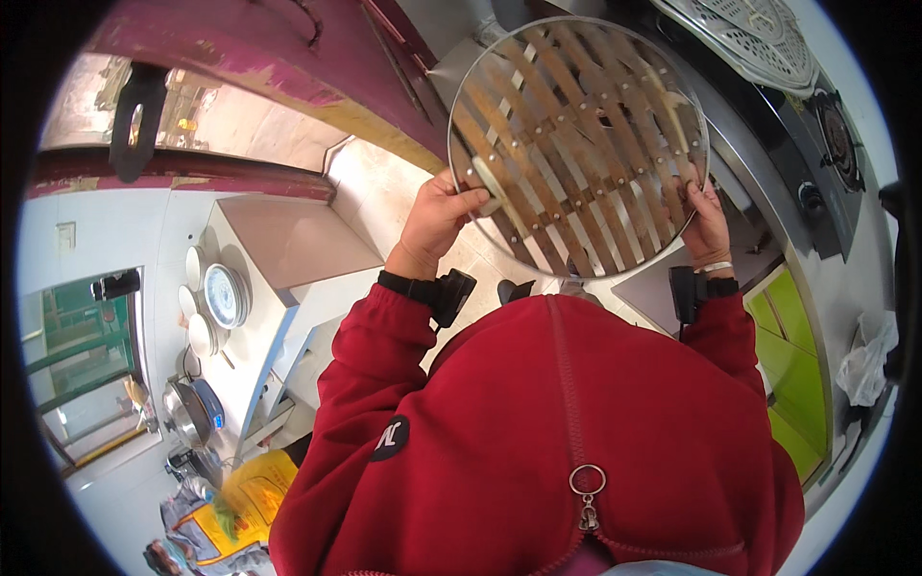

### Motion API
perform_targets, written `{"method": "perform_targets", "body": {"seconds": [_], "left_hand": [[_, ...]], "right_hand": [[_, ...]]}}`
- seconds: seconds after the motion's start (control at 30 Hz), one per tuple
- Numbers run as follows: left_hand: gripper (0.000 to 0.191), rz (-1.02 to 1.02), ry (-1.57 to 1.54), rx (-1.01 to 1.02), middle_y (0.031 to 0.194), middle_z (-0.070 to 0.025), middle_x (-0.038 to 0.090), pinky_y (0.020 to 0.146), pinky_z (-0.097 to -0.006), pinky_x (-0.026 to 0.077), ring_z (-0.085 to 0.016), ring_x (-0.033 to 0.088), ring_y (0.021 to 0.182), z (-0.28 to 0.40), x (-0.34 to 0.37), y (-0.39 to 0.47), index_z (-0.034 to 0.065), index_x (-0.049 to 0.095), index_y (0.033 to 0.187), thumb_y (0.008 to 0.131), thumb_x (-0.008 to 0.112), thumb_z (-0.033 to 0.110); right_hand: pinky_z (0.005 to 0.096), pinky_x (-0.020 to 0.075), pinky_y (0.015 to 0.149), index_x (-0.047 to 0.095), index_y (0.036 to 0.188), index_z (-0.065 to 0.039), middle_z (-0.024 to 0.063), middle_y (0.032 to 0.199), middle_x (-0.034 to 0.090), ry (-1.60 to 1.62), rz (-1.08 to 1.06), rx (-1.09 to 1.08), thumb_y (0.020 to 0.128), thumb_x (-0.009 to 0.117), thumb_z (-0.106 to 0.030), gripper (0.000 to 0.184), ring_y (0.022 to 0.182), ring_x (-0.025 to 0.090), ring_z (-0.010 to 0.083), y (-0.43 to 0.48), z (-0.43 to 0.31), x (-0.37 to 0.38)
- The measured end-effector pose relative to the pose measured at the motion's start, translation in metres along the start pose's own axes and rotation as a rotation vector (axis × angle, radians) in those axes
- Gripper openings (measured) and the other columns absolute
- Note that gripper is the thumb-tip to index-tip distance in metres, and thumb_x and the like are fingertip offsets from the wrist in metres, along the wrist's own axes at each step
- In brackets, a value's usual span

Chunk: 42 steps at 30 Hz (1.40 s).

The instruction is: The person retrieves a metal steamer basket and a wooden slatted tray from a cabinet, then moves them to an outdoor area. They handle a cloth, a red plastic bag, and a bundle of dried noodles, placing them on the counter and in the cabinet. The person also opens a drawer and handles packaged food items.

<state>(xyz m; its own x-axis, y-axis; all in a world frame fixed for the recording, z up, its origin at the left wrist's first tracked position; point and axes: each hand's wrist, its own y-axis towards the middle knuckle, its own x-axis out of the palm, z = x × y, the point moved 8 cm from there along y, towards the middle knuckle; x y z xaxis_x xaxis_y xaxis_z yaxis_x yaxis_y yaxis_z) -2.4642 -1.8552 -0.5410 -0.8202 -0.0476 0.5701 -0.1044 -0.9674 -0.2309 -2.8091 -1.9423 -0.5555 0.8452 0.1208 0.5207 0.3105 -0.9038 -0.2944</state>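
Observation:
A round slatted rack, with brown slats, rivets and a thin metal rim, is held up in front of me between both hands. My left hand grips its left edge, thumb on top beside a pale crosspiece. On the opposite side my right hand clasps the rim, with some fingers seen behind the slats. Through the gaps the pale tiled floor shows. Both wrists carry strapped black devices over or near red sleeves.
To the right runs a counter with a gas stove, a perforated metal steamer tray and a plastic bag. Leftward stands a white cabinet bearing stacked plates and a metal pot. A worn maroon door is ahead.

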Motion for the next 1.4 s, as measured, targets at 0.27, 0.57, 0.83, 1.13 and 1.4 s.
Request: {"method": "perform_targets", "body": {"seconds": [0.27,0.57,0.83,1.13,1.4], "left_hand": [[0.013,0.087,0.029,0.145,0.08,0.0001,0.06,0.06,-0.0212,0.042,-0.008,0.053,0.067,0.02,0.0,-0.003,0.0035,0.059,0.094,0.081,0.06,0.003],[0.012,0.316,-0.027,0.173,0.076,0.0015,0.06,0.051,-0.0183,0.036,-0.006,0.051,0.061,0.021,-0.002,-0.002,0.0048,0.062,0.09,0.078,0.064,0.001],[0.016,0.259,-0.03,0.152,0.087,-0.003,0.061,0.061,-0.0215,0.046,-0.01,0.057,0.071,0.013,-0.009,0.007,0.0012,0.057,0.098,0.082,0.056,-0.003],[0.026,0.197,-0.076,0.168,0.101,-0.0067,0.063,0.083,-0.0325,0.048,-0.018,0.061,0.091,0.003,-0.013,0.009,0.0026,0.058,0.106,0.08,0.059,0.001],[0.022,0.298,0.025,-0.135,0.095,-0.0063,0.065,0.074,-0.0284,0.052,-0.015,0.063,0.082,-0.034,-0.013,-0.002,0.003,0.06,0.104,0.083,0.06,0.007]], "right_hand": [[0.0333,0.0529,0.071,0.048,0.123,-0.008,0.0055,0.107,0.06,-0.054,-0.037,-0.136,0.09,0.053,-0.015,0.034,0.092,0.06,0.0152,-0.009,-0.039,0.033],[0.0393,0.053,0.074,0.05,0.121,-0.009,0.0064,0.108,0.058,-0.034,-0.138,-0.146,0.086,0.059,-0.013,0.036,0.095,0.057,0.0169,-0.013,-0.048,0.043],[0.0439,0.0518,0.079,0.058,0.112,-0.011,0.0059,0.106,0.061,0.049,-0.148,-0.039,0.083,0.059,-0.003,0.03,0.102,0.057,0.0205,-0.012,-0.037,0.039],[0.0334,0.0475,0.082,0.059,0.106,-0.009,0.0035,0.102,0.063,-0.374,-0.131,0.229,0.083,0.058,-0.005,0.024,0.098,0.059,0.0182,0.002,-0.015,0.01],[0.0346,0.0491,0.08,0.051,0.113,-0.005,0.0081,0.105,0.059,-0.555,-0.073,0.666,0.082,0.06,-0.017,0.035,0.095,0.058,0.0187,0.004,0.091,-0.043]]}}
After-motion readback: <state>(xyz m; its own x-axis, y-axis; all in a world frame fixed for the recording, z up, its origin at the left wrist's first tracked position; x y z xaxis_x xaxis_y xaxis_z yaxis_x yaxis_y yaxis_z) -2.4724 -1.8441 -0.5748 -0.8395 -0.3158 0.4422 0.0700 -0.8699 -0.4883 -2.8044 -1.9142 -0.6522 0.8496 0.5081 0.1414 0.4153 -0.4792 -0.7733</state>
